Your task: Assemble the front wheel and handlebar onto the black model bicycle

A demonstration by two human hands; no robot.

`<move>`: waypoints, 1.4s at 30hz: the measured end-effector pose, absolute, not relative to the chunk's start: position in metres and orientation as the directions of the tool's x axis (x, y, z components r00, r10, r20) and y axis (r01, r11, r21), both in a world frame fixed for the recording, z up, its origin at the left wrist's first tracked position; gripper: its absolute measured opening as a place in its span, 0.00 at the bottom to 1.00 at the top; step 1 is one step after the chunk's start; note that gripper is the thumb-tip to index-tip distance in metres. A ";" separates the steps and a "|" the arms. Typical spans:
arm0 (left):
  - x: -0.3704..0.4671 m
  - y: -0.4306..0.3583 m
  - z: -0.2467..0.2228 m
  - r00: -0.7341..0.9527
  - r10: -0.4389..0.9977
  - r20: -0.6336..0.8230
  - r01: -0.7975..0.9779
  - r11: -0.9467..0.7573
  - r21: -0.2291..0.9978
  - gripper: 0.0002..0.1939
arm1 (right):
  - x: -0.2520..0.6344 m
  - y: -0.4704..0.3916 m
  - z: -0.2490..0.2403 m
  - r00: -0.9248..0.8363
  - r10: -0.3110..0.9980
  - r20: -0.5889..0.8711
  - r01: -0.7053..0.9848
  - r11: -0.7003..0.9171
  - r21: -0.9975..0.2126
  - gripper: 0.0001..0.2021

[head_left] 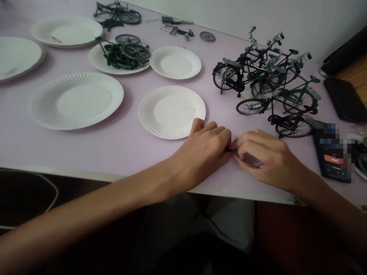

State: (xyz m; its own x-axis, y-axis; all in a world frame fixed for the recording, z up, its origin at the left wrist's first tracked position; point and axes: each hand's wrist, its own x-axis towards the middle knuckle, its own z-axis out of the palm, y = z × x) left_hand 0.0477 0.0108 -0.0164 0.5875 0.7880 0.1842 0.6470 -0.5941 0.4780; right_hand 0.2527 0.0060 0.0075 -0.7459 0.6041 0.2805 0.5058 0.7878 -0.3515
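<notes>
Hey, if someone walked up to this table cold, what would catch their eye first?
Probably the cluster of small model bicycles standing at the right of the pale purple table, dark against its surface. Next, the white paper plates spread over the left and middle, one of them piled with green bicycle parts. At the near edge, the left hand and right hand meet fingertip to fingertip around something tiny and dark, mostly hidden.

I see my left hand [205,147] and right hand [262,158] meeting fingertip to fingertip near the front edge of a pale lilac table [120,147], pinching a tiny dark part [228,149] between them. Just beyond my left hand lies an empty paper plate [160,124]. Beyond my right hand stands a cluster of model bicycles [266,82].
</notes>
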 end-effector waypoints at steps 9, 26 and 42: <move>0.045 0.009 -0.016 0.563 0.795 0.227 0.636 -0.592 0.495 0.06 | 0.261 0.010 0.000 -0.720 0.628 0.297 0.485 0.761 -0.431 0.08; 0.036 0.009 -0.006 0.509 0.800 0.317 0.509 -0.577 0.639 0.11 | 0.254 0.021 0.000 -0.324 0.942 0.087 0.347 0.204 -0.915 0.08; 0.003 0.009 0.005 0.377 0.914 0.150 0.161 -0.224 0.961 0.06 | 0.224 0.032 0.011 -0.452 0.890 0.049 0.221 0.165 -0.961 0.08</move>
